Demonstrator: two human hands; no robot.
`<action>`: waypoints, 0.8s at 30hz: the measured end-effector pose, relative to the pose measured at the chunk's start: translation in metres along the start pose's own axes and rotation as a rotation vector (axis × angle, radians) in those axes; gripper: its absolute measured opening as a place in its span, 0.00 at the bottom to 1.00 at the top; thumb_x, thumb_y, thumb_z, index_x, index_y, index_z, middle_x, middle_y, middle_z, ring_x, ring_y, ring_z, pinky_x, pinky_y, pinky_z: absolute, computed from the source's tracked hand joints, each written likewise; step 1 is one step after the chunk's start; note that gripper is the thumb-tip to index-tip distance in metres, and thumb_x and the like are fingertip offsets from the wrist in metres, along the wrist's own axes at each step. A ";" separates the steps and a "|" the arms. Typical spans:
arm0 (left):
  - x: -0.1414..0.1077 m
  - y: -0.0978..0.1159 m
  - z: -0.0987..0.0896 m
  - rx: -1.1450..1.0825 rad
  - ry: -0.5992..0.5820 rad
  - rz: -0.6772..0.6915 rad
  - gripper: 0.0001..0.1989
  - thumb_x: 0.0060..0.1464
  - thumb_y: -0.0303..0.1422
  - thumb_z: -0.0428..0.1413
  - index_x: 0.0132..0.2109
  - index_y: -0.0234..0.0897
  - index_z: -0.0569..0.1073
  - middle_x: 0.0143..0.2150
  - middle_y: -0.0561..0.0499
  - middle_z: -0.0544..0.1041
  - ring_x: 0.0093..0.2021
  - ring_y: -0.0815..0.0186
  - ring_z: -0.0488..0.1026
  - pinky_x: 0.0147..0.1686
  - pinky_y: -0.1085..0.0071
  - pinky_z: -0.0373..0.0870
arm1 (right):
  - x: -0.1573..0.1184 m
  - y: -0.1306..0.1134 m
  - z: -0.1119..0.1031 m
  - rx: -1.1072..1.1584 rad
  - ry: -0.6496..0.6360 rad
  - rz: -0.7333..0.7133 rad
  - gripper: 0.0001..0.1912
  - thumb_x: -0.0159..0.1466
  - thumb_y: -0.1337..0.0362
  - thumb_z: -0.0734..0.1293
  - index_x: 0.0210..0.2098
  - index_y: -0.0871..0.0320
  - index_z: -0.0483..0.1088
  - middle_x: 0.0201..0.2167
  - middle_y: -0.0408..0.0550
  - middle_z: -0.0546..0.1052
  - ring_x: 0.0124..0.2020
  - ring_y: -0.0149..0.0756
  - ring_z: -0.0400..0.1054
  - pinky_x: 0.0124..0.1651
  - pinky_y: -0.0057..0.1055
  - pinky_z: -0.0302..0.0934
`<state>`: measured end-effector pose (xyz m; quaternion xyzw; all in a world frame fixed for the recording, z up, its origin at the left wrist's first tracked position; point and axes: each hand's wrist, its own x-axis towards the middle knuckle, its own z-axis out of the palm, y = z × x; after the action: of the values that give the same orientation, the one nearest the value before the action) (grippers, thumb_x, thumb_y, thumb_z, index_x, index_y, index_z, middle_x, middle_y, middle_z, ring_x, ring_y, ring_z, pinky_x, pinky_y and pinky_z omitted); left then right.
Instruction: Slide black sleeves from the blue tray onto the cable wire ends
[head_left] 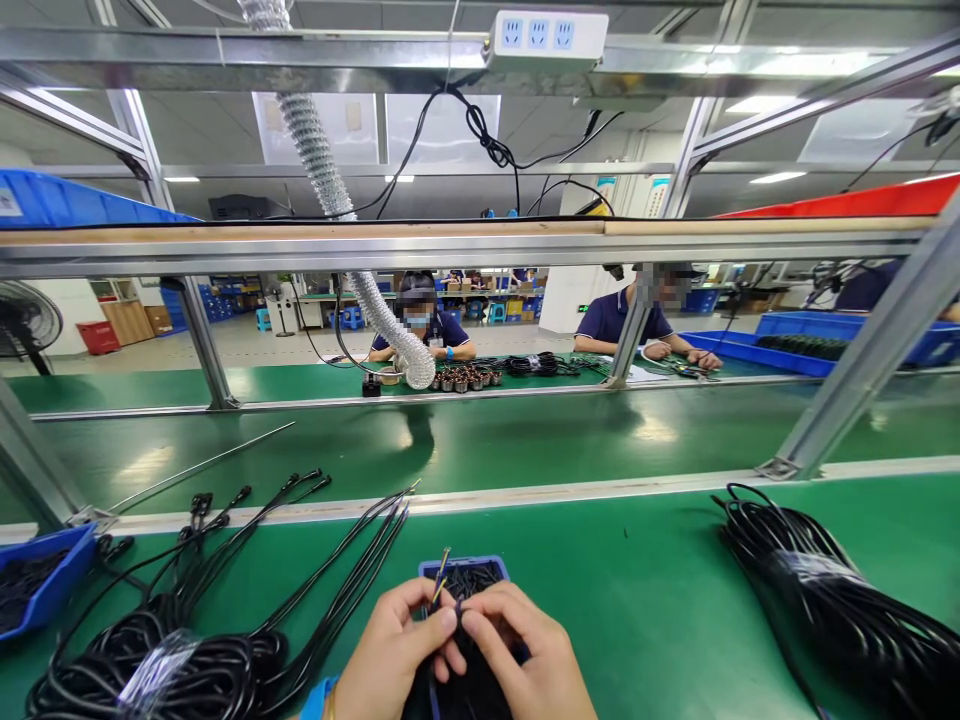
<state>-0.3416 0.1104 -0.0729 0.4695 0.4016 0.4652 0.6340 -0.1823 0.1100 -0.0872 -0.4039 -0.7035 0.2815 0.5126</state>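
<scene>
Near the bottom centre, my left hand [405, 640] pinches a black cable whose stripped end shows thin coloured wires [439, 588], one of them yellow-green. Close against it, my right hand [517, 635] is closed on a small black piece [460, 606], its thumb and forefinger pressed together. Both hands are over a small blue bin [466, 562] filled with small black parts. A blue band is at my left wrist.
Bundled black cables [157, 665] lie at left beside a blue bin [45, 585]; another cable coil [840, 590] lies right. Metal posts and a rail [480, 500] border the green bench. Beyond the conveyor, two people sit near copper-coloured parts [461, 378]. A flexible duct [322, 160] hangs down.
</scene>
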 end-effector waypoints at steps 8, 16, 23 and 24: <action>0.000 -0.006 -0.002 0.035 -0.056 -0.019 0.24 0.43 0.51 0.64 0.33 0.33 0.71 0.17 0.56 0.68 0.16 0.73 0.64 0.17 0.78 0.55 | 0.005 0.003 -0.015 0.040 0.053 0.015 0.08 0.67 0.59 0.64 0.38 0.53 0.74 0.35 0.45 0.77 0.35 0.34 0.72 0.36 0.25 0.67; 0.000 -0.006 -0.003 0.085 -0.055 -0.048 0.25 0.42 0.52 0.64 0.34 0.33 0.71 0.15 0.56 0.69 0.14 0.74 0.61 0.16 0.78 0.53 | 0.010 -0.005 -0.027 -0.186 -0.062 -0.254 0.09 0.69 0.67 0.59 0.37 0.53 0.70 0.32 0.46 0.75 0.35 0.36 0.69 0.39 0.31 0.65; 0.001 -0.007 -0.004 0.101 -0.059 -0.065 0.25 0.43 0.52 0.64 0.34 0.33 0.71 0.15 0.55 0.69 0.14 0.74 0.61 0.16 0.78 0.52 | 0.010 -0.003 -0.029 -0.258 -0.144 -0.321 0.09 0.69 0.70 0.59 0.40 0.54 0.69 0.33 0.47 0.74 0.37 0.37 0.68 0.38 0.32 0.65; 0.000 -0.007 -0.004 0.102 -0.056 -0.064 0.25 0.43 0.52 0.64 0.34 0.33 0.71 0.15 0.55 0.69 0.14 0.74 0.61 0.16 0.78 0.52 | 0.010 -0.001 -0.029 -0.270 -0.139 -0.329 0.09 0.69 0.71 0.59 0.40 0.54 0.69 0.34 0.47 0.74 0.37 0.37 0.67 0.38 0.32 0.65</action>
<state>-0.3437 0.1108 -0.0806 0.5009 0.4217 0.4104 0.6347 -0.1569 0.1174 -0.0722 -0.3283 -0.8247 0.1247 0.4433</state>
